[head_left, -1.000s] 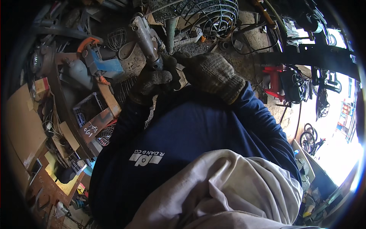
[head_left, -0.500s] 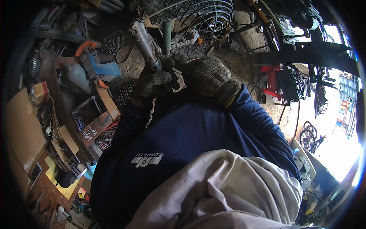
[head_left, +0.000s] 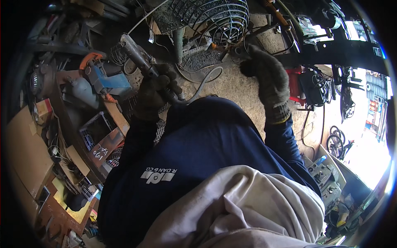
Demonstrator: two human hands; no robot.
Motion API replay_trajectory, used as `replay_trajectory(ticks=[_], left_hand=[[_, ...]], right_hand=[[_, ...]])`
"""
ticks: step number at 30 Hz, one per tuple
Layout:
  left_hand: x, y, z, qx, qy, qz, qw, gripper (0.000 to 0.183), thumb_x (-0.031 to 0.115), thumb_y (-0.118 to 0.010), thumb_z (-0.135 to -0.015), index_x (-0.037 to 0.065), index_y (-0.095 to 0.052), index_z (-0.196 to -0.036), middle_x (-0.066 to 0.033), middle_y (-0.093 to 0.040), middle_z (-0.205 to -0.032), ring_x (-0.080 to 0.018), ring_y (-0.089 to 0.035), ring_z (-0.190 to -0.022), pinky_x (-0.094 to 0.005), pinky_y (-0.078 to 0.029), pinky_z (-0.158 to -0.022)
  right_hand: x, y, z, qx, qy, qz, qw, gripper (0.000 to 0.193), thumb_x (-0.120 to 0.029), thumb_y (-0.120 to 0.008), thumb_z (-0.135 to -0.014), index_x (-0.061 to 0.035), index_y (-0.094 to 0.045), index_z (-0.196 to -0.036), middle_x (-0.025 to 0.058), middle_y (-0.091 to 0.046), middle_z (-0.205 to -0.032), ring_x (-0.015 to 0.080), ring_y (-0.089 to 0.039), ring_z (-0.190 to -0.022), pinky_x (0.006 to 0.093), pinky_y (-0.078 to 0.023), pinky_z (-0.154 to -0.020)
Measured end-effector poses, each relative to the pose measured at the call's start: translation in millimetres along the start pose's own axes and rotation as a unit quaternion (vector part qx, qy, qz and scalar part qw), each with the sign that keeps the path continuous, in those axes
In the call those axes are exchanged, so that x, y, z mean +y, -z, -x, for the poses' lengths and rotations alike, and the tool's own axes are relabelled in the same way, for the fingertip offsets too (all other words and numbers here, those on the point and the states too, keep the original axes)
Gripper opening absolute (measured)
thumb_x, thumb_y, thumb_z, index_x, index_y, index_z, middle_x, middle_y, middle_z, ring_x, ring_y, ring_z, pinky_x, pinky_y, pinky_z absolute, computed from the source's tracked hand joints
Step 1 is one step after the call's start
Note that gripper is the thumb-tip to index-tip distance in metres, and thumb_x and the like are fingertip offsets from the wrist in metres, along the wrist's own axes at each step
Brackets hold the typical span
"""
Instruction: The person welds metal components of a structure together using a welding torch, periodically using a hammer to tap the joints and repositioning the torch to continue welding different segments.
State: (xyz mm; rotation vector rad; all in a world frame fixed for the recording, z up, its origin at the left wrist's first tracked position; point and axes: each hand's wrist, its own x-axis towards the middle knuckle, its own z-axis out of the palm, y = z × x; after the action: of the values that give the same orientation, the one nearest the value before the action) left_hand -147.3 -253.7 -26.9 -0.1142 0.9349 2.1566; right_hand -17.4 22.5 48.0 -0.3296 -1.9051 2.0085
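My left hand [head_left: 155,91], in a dark, soiled knit glove, is wrapped round a tube-shaped metal tool [head_left: 136,53]. The tool tilts up and to the left, its far end well beyond my fingers. From its near end, by my body, a grey hose [head_left: 201,87] curves out and loops to the right. My right hand [head_left: 269,80], also gloved, is raised apart from the tool over the floor, its fingers stretched away from me. Nothing shows in it. The undersides of both hands are hidden.
Beyond my hands stand a wire fan guard [head_left: 227,20] and a green metal post [head_left: 178,45]. A blue machine with an orange handle [head_left: 108,79] is at the left. A dark metal beam [head_left: 335,53] and a red stand [head_left: 294,84] lie to the right.
My right hand has left the tool and moved right, with its fingers now extended. My left hand has shifted slightly left with the tool, and the grey hose has come into view.
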Motion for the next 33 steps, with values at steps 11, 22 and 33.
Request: replay_trajectory(ticks=[11, 22, 33], left_hand=[[7, 19, -30, -0.032, 0.027, -0.037, 0.998, 0.031, 0.002, -0.063, -0.081, 0.004, -0.056, -0.111, -0.0056, -0.058, -0.082, -0.0205, -0.064, -0.066, -0.0374, -0.060, -0.064], [20, 32, -42, -0.043, 0.044, -0.044, 0.997, 0.031, 0.001, -0.063, -0.081, 0.003, -0.058, -0.112, -0.0063, -0.059, -0.080, -0.0207, -0.065, -0.065, -0.0378, -0.061, -0.063], [25, 44, -59, -0.140, 0.060, -0.015, 0.988, 0.036, -0.002, -0.062, -0.079, 0.005, -0.060, -0.114, -0.0129, -0.065, -0.089, -0.0223, -0.069, -0.067, -0.0364, -0.060, -0.062]], right_hand=[[-6, -19, -29, 0.086, 0.053, 0.107, 0.989, 0.039, -0.023, -0.061, -0.101, 0.0016, -0.060, -0.132, 0.0153, -0.072, -0.111, 0.0217, -0.070, -0.100, 0.0353, -0.055, -0.091], [13, -12, -31, 0.170, 0.025, 0.125, 0.977, 0.034, -0.018, -0.058, -0.101, 0.0051, -0.061, -0.126, 0.0178, -0.070, -0.115, 0.0254, -0.072, -0.095, 0.0375, -0.057, -0.090], [32, 6, -21, 0.166, 0.041, 0.131, 0.977, 0.034, -0.018, -0.061, -0.101, 0.0022, -0.062, -0.127, 0.0152, -0.070, -0.116, 0.0228, -0.070, -0.100, 0.0348, -0.057, -0.087]])
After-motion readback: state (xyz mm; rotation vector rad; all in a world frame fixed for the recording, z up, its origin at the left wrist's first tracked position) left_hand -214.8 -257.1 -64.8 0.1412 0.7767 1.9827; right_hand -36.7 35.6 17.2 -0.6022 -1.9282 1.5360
